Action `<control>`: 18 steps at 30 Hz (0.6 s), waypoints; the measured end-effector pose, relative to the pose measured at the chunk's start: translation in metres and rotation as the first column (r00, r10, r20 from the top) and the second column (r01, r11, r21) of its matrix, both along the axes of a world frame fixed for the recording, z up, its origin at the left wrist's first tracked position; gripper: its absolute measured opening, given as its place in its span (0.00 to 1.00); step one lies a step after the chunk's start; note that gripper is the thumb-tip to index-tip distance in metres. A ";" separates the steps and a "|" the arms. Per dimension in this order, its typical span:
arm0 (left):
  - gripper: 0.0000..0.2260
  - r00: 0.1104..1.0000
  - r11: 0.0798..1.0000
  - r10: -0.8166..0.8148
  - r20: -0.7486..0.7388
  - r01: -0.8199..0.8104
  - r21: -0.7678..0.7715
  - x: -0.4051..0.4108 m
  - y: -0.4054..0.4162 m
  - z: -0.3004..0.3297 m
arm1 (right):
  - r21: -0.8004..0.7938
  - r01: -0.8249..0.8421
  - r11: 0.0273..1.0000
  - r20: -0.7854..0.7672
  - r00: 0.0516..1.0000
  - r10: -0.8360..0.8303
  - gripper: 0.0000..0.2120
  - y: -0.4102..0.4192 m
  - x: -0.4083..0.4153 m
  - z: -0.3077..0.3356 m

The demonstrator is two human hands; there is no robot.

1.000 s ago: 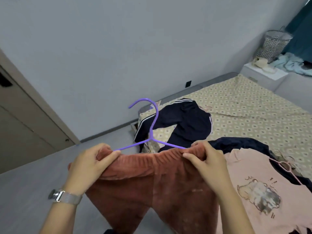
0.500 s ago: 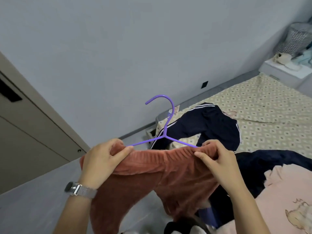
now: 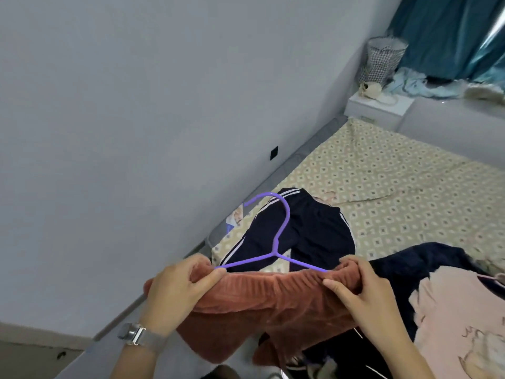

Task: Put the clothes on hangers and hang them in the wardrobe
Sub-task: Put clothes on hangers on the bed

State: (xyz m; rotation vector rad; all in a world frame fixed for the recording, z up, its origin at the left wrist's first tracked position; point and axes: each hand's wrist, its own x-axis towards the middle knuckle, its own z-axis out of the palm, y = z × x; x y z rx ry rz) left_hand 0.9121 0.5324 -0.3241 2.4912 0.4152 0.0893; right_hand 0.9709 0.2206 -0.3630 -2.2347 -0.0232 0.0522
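Bed [image 3: 410,187] behind, left hand [image 3: 175,291] and right hand [image 3: 366,294] each pinching rust trousers [image 3: 267,302] on purple hanger [image 3: 276,242]

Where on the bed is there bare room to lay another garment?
The patterned bedspread is bare between the navy striped trousers and the white nightstand. The near side is crowded: dark clothes, a pink top, and both hands holding rust trousers.

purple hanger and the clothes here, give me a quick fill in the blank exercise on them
1. Both hands, left and right, grip the waistband of the ____-coloured trousers.
2. The purple hanger has its hook pointing ____.
3. The navy track pants with white stripes lie on the ____.
4. A wristwatch sits on the ____ wrist.

Missing words: rust; up; bed; left
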 end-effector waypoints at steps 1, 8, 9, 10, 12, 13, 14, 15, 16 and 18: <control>0.15 0.999 0.999 -0.038 0.001 0.038 -0.014 0.015 -0.002 -0.004 | -0.005 0.034 0.999 -0.011 0.999 -0.034 0.25 -0.004 0.005 -0.002; 0.14 0.970 0.973 -0.226 -0.090 0.220 -0.075 0.121 -0.023 -0.043 | -0.028 0.228 0.973 -0.105 0.968 -0.229 0.27 -0.027 0.051 -0.032; 0.11 0.964 0.968 -0.245 -0.109 0.237 -0.081 0.140 -0.024 -0.050 | -0.042 0.241 0.970 -0.104 0.964 -0.244 0.27 -0.029 0.062 -0.039; 0.10 0.953 0.960 -0.277 -0.121 0.269 -0.080 0.160 -0.026 -0.057 | -0.054 0.252 0.966 -0.101 0.961 -0.256 0.26 -0.032 0.073 -0.047; 0.11 0.919 0.930 -0.365 -0.147 0.353 -0.101 0.200 -0.031 -0.074 | -0.071 0.273 0.959 -0.103 0.955 -0.279 0.23 -0.037 0.097 -0.065; 0.12 0.895 0.909 -0.414 -0.165 0.398 -0.122 0.221 -0.033 -0.083 | -0.075 0.286 0.955 -0.104 0.951 -0.293 0.22 -0.040 0.109 -0.074; 0.14 0.870 0.888 -0.458 -0.183 0.439 -0.135 0.244 -0.036 -0.093 | -0.080 0.298 0.951 -0.107 0.946 -0.305 0.21 -0.042 0.123 -0.084; 0.15 0.850 0.873 -0.487 -0.199 0.466 -0.143 0.267 -0.039 -0.103 | -0.088 0.307 0.947 -0.111 0.942 -0.316 0.20 -0.043 0.140 -0.094; 0.15 0.836 0.861 -0.508 -0.207 0.487 -0.148 0.292 -0.041 -0.115 | -0.101 0.317 0.943 -0.120 0.937 -0.327 0.20 -0.045 0.159 -0.105; 0.11 0.828 0.847 -0.531 -0.182 0.508 -0.157 0.345 -0.044 -0.140 | -0.143 0.334 0.932 -0.123 0.928 -0.352 0.21 -0.050 0.202 -0.124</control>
